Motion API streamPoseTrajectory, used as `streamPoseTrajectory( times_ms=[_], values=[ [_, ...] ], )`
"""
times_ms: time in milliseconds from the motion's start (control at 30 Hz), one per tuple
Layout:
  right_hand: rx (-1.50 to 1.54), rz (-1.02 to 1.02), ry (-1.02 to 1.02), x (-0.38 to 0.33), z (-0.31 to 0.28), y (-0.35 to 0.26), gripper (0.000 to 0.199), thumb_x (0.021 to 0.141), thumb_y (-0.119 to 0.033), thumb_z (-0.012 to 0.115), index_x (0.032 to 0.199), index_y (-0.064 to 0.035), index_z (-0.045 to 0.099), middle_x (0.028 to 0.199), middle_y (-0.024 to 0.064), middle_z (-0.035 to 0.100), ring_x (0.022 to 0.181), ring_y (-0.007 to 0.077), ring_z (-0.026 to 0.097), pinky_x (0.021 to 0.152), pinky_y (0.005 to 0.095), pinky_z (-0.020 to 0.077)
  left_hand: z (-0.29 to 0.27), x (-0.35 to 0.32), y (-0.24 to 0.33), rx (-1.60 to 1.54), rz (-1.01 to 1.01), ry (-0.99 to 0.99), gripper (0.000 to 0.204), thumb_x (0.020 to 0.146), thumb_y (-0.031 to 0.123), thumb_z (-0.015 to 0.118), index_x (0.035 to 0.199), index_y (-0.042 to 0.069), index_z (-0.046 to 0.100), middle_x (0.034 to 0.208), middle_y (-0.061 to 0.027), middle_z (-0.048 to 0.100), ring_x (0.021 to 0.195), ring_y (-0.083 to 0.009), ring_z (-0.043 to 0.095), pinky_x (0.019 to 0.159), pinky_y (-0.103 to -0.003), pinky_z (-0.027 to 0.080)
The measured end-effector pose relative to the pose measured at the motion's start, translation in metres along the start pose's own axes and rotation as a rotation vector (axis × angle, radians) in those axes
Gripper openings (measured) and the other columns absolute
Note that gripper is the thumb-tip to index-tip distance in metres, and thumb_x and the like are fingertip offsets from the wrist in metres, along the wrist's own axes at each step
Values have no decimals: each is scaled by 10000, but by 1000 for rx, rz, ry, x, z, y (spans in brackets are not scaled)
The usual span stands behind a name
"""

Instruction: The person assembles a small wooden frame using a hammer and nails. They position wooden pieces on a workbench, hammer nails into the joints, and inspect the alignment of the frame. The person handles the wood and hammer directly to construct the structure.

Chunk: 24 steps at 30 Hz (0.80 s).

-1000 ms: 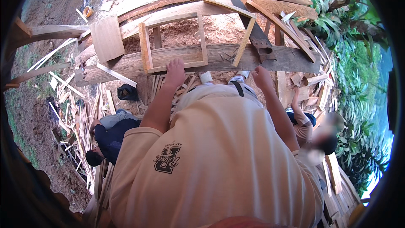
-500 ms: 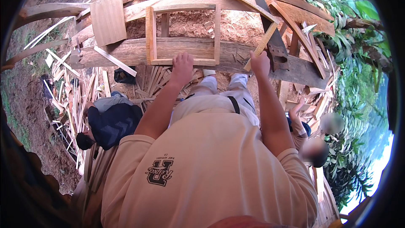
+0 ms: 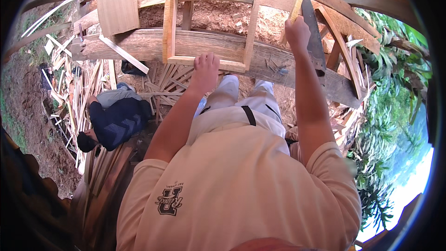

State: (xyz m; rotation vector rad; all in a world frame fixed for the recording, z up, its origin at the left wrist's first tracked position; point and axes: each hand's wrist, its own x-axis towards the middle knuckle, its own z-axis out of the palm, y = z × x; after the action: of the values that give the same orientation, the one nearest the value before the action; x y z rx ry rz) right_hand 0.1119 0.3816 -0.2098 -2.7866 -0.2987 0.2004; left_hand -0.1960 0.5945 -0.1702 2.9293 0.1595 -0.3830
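A rectangular wooden frame [image 3: 169, 28] rests on the workbench planks in front of me. My left hand [image 3: 206, 70] is closed over its near rail [image 3: 230, 66]. To the right, my right hand [image 3: 297, 32] grips one leg of an L-shaped wooden piece [image 3: 298, 1], two strips meeting at a corner. Its far part reaches the upper edge of the view, and its lower end is partly behind the hand. Just right of that hand lies a handsaw [image 3: 310, 16]; my forearm hides much of its handle.
Loose nails [image 3: 282, 70] lie on the near plank [image 3: 107, 49]. A flat wooden panel [image 3: 117, 7] and a loose strip [image 3: 123, 54] are at the left. A slanted batten [image 3: 341, 49] stands at the right. Another person [image 3: 118, 121] crouches at lower left beside scattered offcuts.
My right hand has moved away from me, carrying the L-shaped wooden piece to the far side of the bench. The left hand stays at the frame's near rail. The view has shifted slightly.
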Motion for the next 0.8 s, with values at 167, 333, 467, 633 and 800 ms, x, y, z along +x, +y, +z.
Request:
streamPoseTrajectory(
  times_ms=[167, 333, 467, 633, 800],
  values=[
    [-19, -275, -85, 69, 37, -34, 335, 947, -312, 612, 977, 20, 645, 931, 260, 720, 922, 445, 714, 834, 540, 566, 1, 1, 1, -55, -31, -10, 378, 817, 174, 725, 1145, 68, 569, 1186, -114, 534, 1170, -309, 512, 1051, -481, 371],
    [-68, -237, -214, 81, 57, -47, 399, 994, -361, 601, 1101, 22, 633, 1039, 250, 723, 1025, 434, 704, 895, 529, 565, 3, 3, 0, -79, -46, -41, 390, 791, 152, 745, 1124, 61, 563, 1205, -115, 536, 1170, -314, 519, 1044, -489, 374],
    [19, -206, -150, 59, 38, -36, 531, 1020, -437, 601, 1268, 32, 597, 1117, 254, 709, 1117, 417, 678, 955, 506, 541, 7, 2, -1, -69, -36, -38, 384, 792, 162, 747, 1118, 63, 571, 1199, -112, 539, 1160, -310, 521, 1039, -489, 374],
    [123, -88, 39, -30, -20, 37, 506, 984, -314, 676, 1355, 13, 570, 1207, 229, 677, 1152, 390, 637, 1013, 476, 492, 5, 2, 0, -84, -33, -53, 396, 796, 179, 752, 1127, 63, 569, 1203, -109, 537, 1163, -306, 519, 1046, -492, 362],
    [-191, 110, 97, -152, -46, 128, 519, 881, -171, 729, 1346, -12, 562, 1243, 211, 622, 1204, 414, 585, 1025, 524, 471, 5, 1, 1, -90, -45, -54, 417, 789, 184, 761, 1135, 67, 559, 1212, -107, 527, 1174, -306, 511, 1047, -496, 358]
  ],
)
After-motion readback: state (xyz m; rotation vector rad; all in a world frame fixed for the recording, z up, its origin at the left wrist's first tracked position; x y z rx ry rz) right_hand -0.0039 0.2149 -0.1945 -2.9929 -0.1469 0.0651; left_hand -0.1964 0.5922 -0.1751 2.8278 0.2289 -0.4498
